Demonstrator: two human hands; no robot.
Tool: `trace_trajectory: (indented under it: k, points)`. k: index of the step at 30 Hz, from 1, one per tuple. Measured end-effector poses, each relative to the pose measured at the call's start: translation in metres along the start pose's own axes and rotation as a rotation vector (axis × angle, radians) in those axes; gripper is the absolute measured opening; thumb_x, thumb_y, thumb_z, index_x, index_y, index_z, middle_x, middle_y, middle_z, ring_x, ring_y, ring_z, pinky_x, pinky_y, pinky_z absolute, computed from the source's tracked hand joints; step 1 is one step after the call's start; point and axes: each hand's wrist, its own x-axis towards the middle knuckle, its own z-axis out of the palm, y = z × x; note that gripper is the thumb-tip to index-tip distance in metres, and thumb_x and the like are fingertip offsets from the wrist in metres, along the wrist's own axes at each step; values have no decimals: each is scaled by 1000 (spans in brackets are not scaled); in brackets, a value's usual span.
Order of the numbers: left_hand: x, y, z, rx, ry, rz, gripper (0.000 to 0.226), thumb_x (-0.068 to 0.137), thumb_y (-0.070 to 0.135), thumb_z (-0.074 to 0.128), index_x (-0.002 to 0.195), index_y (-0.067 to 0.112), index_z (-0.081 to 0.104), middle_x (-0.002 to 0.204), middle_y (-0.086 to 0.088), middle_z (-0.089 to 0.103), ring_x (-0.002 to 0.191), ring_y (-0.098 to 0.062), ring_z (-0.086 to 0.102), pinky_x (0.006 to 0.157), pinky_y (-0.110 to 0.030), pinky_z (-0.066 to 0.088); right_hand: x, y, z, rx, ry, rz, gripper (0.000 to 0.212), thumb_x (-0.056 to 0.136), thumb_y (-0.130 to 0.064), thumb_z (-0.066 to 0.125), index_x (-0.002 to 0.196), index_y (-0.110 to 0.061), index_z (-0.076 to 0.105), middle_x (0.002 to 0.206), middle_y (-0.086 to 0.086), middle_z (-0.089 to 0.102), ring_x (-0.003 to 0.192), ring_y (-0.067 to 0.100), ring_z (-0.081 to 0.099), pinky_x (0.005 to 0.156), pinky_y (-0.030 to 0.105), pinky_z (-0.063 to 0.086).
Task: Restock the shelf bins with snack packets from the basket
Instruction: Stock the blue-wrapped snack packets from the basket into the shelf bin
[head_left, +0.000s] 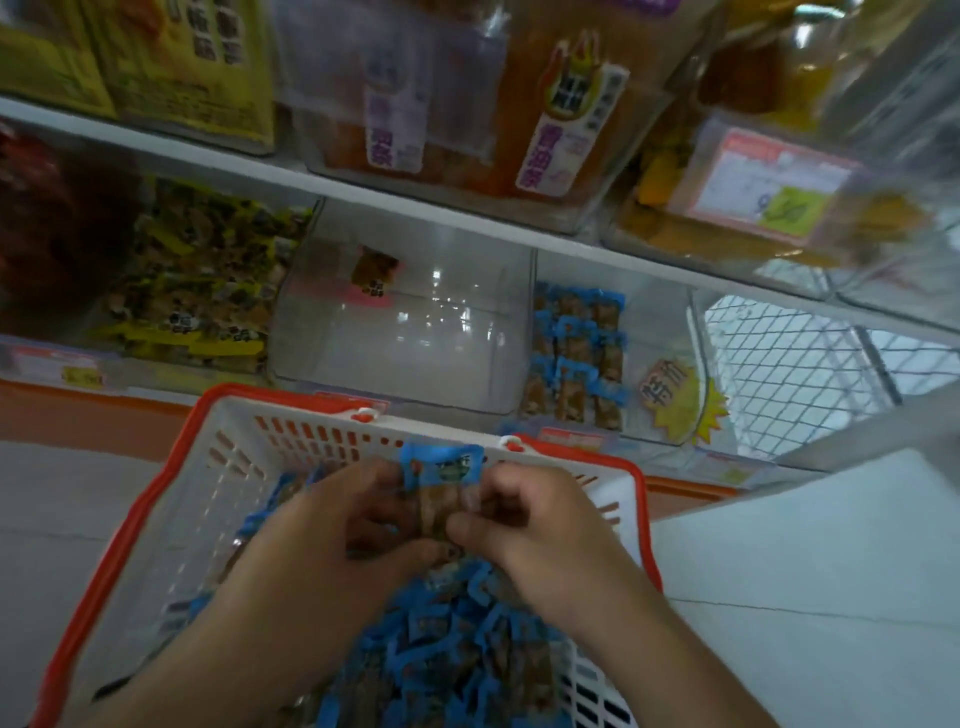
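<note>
Packet bundle (441, 493) upright, blue ends up; both hands (358, 525) (524, 525) gripping.

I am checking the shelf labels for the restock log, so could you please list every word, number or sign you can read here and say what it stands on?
"特价": yellow starburst sign on the clear bin of blue packets.
Price card on the upper right bin: printed, too blurred to read.
Purple-lettered labels on the upper middle bin: large characters, too blurred to read with confidence.
Yellow boxes upper left: dark characters, blurred.
Shelf-edge tags: unreadable.
</note>
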Motion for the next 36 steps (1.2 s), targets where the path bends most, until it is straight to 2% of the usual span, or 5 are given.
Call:
trace_trajectory:
  k: [4,9,17,24,36]
  points:
    - [7,13,21,-41,4,-72,47,72,5,90,112,20,70,92,4,79,85,-12,77,83,-38,61,-8,12,-39,117,187,-3,7,97,-33,75,101,-38,75,95,-23,73,91,-7,67,81,15,51]
    - [49,72,70,34,66,35,29,85,25,82,108,35,67,89,21,75,85,-3,74,74,-35,63,-6,59,-116,-119,727,143,37,96,-17,68,128,-28,53,121,-12,55,108,8,56,80,25,43]
    - [187,136,167,367,125,136,15,88,36,76,85,22,71,77,3,75,71,-19,74,67,-43,65,0,83,-143,-272,472,323,62,66,-45,49,123,-21,53,121,0,52,116,29,55,96,43,49]
    - [237,114,218,700,134,108,26,82,35,80,86,12,71,81,-4,70,74,-21,68,60,-29,54,10,95,-152,-302,435,330,56,87,-33,70,136,-19,47,136,2,52,132,25,48,110,40,43]
    - [220,114,219,824,155,178,33,90,40,75,107,13,64,99,-7,68,87,-24,68,75,-39,62,7,91,-152,-275,448,303,53,88,-33,68,134,-17,47,133,3,50,131,26,47,114,44,42]
